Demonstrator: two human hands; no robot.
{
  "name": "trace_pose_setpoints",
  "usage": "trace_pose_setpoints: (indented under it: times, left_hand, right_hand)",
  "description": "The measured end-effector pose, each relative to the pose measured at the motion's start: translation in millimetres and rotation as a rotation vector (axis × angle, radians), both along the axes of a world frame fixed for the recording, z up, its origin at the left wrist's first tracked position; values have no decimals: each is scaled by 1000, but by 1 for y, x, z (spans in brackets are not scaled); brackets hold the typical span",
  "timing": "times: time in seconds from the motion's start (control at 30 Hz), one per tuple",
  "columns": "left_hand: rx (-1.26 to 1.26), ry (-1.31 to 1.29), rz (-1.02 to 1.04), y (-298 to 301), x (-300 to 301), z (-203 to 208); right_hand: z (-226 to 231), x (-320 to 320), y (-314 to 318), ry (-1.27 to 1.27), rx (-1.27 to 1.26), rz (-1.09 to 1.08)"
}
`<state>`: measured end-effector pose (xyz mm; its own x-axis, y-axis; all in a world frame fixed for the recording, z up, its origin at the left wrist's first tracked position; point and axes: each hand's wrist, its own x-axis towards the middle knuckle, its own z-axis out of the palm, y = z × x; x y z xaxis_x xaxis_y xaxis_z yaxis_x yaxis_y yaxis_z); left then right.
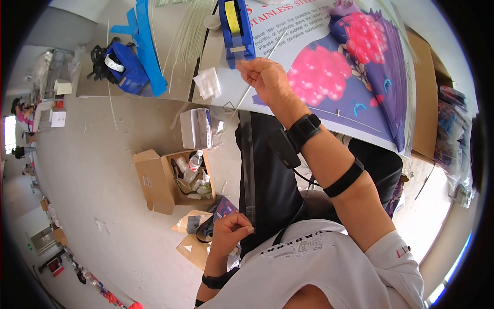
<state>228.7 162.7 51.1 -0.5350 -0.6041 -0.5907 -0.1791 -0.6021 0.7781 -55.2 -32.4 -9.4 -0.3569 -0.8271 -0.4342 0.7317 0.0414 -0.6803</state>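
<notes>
My right hand (270, 82) is at the front end of a blue tape dispenser (239, 49) with a yellow-cored roll. Thumb and forefinger are pinched on what looks like the end of its clear tape. Down by my left thigh, my left hand (231, 234) is closed, thumb against forefinger. A long dark grey strip (248, 165) runs from below the table edge to the left fingertips. Whether these fingers grip it, I cannot tell. Close to the dispenser, a folded white tissue (207, 83) lies on the table.
Purple sheets with pink clusters (319, 74) cover the table's right side. A second blue dispenser (126, 72), blue strips (146, 51) and thin pale sticks (188, 36) are at left. On the floor stand an open carton (154, 180) with a bottle (195, 160) and a white box (194, 129).
</notes>
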Motion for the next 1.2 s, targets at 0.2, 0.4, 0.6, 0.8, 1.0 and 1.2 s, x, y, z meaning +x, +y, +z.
trace_pose_setpoints:
  times: [0.2,0.4,0.6,0.8,1.0,1.2]
  left_hand:
    - [10,-78,-8,-1,1,-3]
    - [36,-119,-3,-2,4,-5]
    - [46,-158,-53,-2,14,-8]
    - [29,-175,129,-9,38,-28]
    - [-252,-261,54,-56,33,-35]
    - [-505,-326,-112,-97,-3,-26]
  right_hand:
    - [12,-5,-2,151,229,106]
    - [22,2,-20,163,223,-1]
    - [7,12,-19,292,426,70]
    - [26,-27,13,260,146,-11]
    - [25,-104,99,46,5,-134]
    - [17,-146,220,9,-39,-241]
